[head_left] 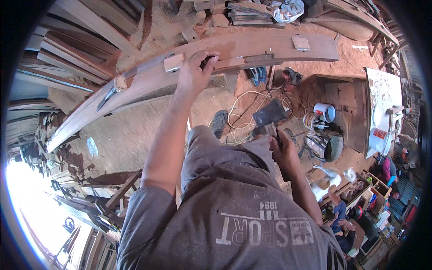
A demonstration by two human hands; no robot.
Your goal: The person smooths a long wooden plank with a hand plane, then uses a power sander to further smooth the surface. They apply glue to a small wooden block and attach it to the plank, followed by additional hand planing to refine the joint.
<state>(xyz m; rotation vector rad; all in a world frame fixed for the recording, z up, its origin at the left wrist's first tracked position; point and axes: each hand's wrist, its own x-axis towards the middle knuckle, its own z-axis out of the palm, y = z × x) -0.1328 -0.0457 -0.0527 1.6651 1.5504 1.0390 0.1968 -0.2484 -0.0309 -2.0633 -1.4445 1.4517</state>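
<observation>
A long, curved wooden beam (pixel 265 45) runs across in front of me, from the far right to the lower left. My left hand (pixel 196 71) rests at its near edge with curled fingers, thumb and forefinger close together; whatever they pinch is hidden. Beside that hand a small wooden block (pixel 173 63) sits on the beam, and a second block (pixel 300 43) is near the right end. My right hand (pixel 284 150) is wrapped round the handle of a mallet (pixel 270 112) with a dark rectangular head, held apart from the beam. On the beam's left part lies a dark-handled tool (pixel 107 98).
Stacked planks (pixel 76 58) crowd the left. A pale hose (pixel 231 112) coils on the ground near my shoe (pixel 219 123). White buckets (pixel 330 112) stand right, by a wooden box (pixel 346 105). A white-and-brown animal (pixel 326 183) and other people (pixel 344 222) are at lower right.
</observation>
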